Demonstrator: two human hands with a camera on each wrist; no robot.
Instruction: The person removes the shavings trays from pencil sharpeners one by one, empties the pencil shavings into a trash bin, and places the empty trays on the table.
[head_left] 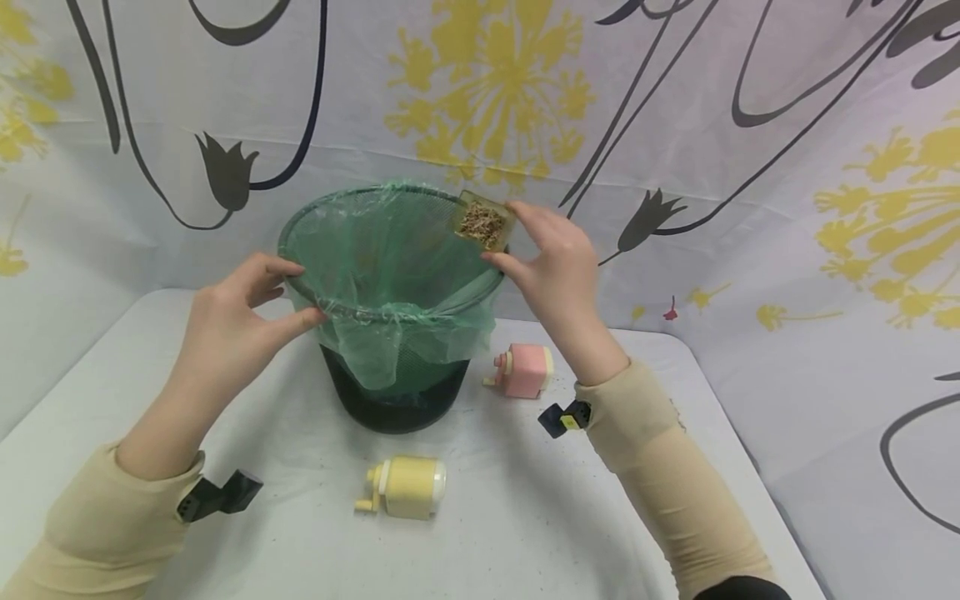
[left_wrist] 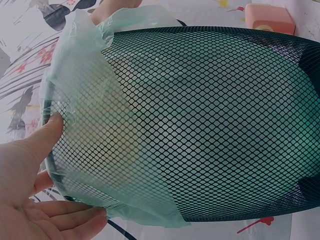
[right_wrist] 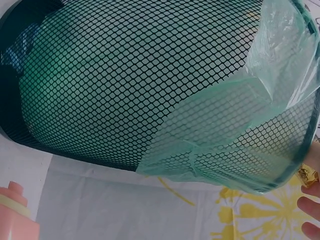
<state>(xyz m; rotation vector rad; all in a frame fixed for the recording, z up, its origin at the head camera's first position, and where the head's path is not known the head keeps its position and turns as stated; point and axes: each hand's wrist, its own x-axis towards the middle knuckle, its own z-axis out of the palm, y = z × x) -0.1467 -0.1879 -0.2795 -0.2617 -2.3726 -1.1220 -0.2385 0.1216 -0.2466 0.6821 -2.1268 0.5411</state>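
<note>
A black mesh waste bin (head_left: 401, 412) stands on the table, lined with a translucent green bag (head_left: 375, 346) folded over its rim. My left hand (head_left: 236, 321) grips the bin's rim at the left, thumb and fingers spread apart along it. At the right side of the rim, my right hand (head_left: 558, 262) pinches a small clear yellowish shavings drawer (head_left: 506, 217) between thumb and fingers. Pencil shavings (head_left: 480, 223) lie in the drawer, which is tilted over the bin's edge. Only fingertips of the right hand (right_wrist: 311, 210) show in the right wrist view.
A yellow crank pencil sharpener (head_left: 412, 487) lies on the white table (head_left: 300, 542) in front of the bin. To the bin's right stands a pink crank pencil sharpener (head_left: 527, 371). Behind the table hangs a patterned cloth (head_left: 337, 108).
</note>
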